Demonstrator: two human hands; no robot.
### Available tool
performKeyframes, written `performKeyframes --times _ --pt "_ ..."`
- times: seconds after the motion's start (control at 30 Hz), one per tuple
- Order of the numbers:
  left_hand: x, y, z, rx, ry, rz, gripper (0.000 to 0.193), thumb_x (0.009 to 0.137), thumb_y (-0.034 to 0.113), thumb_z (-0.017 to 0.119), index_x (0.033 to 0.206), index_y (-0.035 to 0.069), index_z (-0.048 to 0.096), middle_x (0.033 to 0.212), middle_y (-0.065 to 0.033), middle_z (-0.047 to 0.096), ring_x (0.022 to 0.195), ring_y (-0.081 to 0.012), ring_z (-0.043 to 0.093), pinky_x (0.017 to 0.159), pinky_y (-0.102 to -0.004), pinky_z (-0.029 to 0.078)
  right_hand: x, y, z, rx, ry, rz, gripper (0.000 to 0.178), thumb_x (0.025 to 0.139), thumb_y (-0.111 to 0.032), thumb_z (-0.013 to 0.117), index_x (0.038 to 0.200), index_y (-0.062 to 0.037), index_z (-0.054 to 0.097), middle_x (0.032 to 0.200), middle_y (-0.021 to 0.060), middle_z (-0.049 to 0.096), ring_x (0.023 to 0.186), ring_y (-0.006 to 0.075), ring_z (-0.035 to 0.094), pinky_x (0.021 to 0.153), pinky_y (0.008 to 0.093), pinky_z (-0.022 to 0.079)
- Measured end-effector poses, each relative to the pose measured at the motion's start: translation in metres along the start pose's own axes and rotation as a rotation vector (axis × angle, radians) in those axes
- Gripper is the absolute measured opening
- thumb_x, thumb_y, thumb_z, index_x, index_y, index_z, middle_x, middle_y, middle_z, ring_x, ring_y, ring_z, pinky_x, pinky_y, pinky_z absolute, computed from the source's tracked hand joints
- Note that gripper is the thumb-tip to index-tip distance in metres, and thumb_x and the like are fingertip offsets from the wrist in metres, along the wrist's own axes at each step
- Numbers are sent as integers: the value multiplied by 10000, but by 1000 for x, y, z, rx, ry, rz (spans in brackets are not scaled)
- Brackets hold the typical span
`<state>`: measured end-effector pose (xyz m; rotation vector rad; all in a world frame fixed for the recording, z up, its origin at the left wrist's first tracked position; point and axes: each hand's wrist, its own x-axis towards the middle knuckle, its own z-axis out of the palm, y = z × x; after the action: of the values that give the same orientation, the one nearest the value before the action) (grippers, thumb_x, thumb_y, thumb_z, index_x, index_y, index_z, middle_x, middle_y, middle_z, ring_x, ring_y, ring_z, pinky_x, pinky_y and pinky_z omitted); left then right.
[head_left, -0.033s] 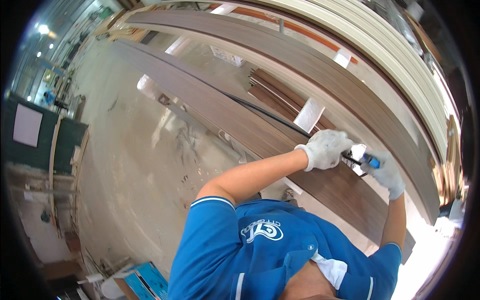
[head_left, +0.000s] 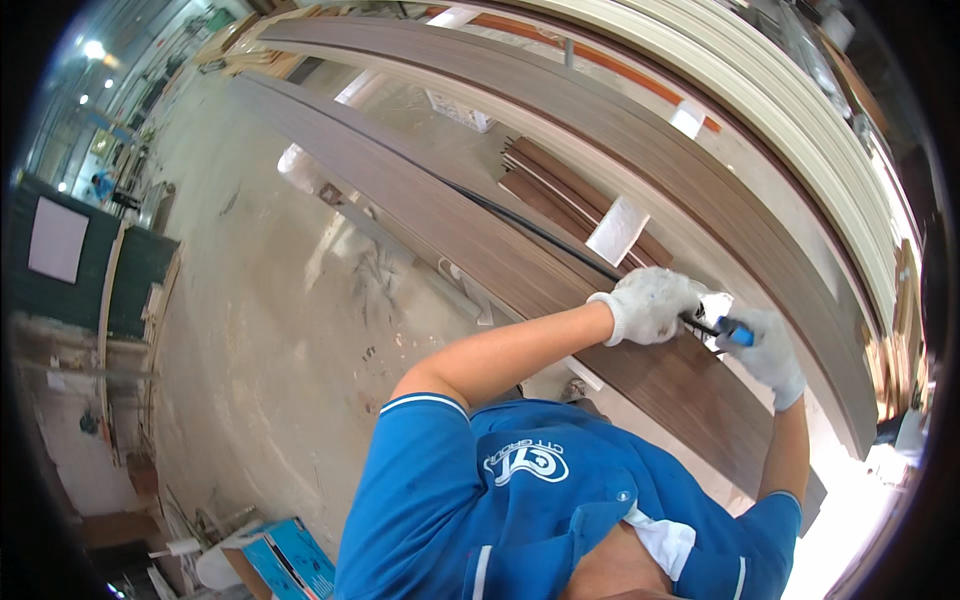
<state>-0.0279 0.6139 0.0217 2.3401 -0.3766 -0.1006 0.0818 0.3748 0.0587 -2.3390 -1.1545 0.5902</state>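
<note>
My left hand (head_left: 655, 305), in a white knit glove, is closed round a long black strip (head_left: 545, 232) that lies along the far edge of the nearer brown wood-grain board (head_left: 480, 240). A dark end pokes out of that fist toward the right. Close beside it, my right hand (head_left: 768, 352), gloved as well, grips a blue-handled tool (head_left: 740, 334). Its tip is at the dark end by my left fingers; I cannot make out the tool's exact kind. Both hands are over the far edge of the board, toward its right part.
A second brown board (head_left: 620, 115) runs parallel beyond the gap. Long cream profiles (head_left: 770, 90) are stacked behind it. White supports (head_left: 618, 230) and a bundle of brown strips (head_left: 560, 185) show in the gap. A blue box (head_left: 290, 560) sits at lower left.
My right hand and the blue-handled tool have shifted slightly down and toward me. My left hand keeps its grip almost in place.
</note>
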Motion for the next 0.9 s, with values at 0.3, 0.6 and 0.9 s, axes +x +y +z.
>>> performKeyframes --times 0.3,0.6,0.9 --pt "12 20 74 181 422 -176 87 836 175 686 892 131 735 923 -102 652 890 -316 662 785 -447 511 3 5 -4 -7 18 -212 350 849 -164 776 1179 -104 674 990 160 738 909 383 720 779 428 556" --pt "18 29 75 312 322 -222 136 868 210 668 927 105 730 952 -113 689 931 -308 680 820 -444 514 118 -86 8 128 -42 -552 364 987 -289 625 1298 -100 627 997 190 716 947 380 710 836 450 528" --pt "11 15 86 64 559 -121 367 853 308 703 1145 86 719 1177 -201 680 1093 -397 641 909 -495 502 313 -230 122 -113 -194 -454 427 1036 -455 532 1362 -197 630 1247 158 723 1189 347 669 1025 481 485"
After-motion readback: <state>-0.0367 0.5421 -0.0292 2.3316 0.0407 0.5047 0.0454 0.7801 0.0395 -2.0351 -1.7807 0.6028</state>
